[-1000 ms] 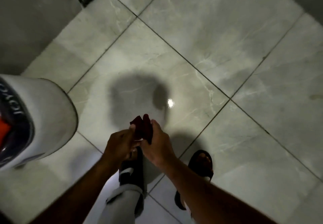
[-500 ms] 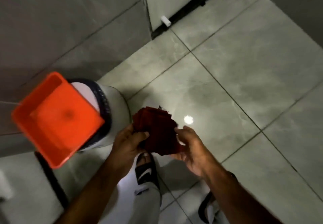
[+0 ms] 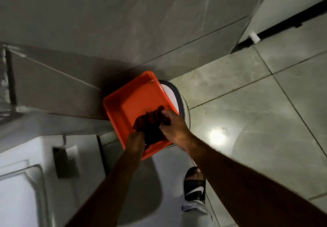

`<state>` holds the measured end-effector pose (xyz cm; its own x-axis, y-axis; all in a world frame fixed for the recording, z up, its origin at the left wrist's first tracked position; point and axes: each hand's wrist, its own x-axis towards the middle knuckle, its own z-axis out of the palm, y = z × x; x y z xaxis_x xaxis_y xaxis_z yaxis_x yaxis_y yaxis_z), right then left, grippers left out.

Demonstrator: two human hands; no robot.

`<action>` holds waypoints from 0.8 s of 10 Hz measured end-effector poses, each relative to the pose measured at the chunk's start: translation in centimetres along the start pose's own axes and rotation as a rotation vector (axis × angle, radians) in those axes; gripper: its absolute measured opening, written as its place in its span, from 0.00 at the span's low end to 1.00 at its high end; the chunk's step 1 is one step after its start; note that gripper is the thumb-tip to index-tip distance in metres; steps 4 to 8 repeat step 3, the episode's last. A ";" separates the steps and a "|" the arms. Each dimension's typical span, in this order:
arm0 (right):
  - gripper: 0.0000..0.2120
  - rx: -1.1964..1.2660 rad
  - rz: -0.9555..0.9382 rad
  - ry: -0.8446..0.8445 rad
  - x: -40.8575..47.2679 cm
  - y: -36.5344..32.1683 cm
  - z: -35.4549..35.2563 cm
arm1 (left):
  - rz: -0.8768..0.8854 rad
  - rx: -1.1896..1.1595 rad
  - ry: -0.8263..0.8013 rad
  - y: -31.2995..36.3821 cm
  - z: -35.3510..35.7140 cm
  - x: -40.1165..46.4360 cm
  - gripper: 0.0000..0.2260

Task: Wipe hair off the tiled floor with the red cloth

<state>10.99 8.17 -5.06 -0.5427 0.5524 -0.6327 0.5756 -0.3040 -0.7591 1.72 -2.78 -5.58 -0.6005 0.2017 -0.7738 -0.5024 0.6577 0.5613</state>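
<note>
The dark red cloth (image 3: 150,124) hangs bunched between both my hands, inside the orange rectangular tub (image 3: 134,103). My left hand (image 3: 135,142) pinches its near end at the tub's front rim. My right hand (image 3: 174,127) grips its far end over the tub's right side. The tub rests on top of a white bucket (image 3: 174,94) with a dark rim. The grey tiled floor (image 3: 256,111) spreads to the right; no hair is discernible on it in this dim light.
A white toilet (image 3: 44,182) fills the lower left. Grey tiled wall (image 3: 123,23) stands behind the bucket. A white door (image 3: 292,2) with a doorstop (image 3: 254,38) is at the upper right. My foot in a black sandal (image 3: 194,186) stands below the bucket.
The view swung left from the open floor to the bucket and toilet. Both hands carried the cloth from above the floor into the orange tub, still gripping it.
</note>
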 end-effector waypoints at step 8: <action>0.23 0.037 0.010 0.080 -3.8 1.9 -0.9 | 0.199 0.497 0.018 -1.0 -1.1 1.6 0.20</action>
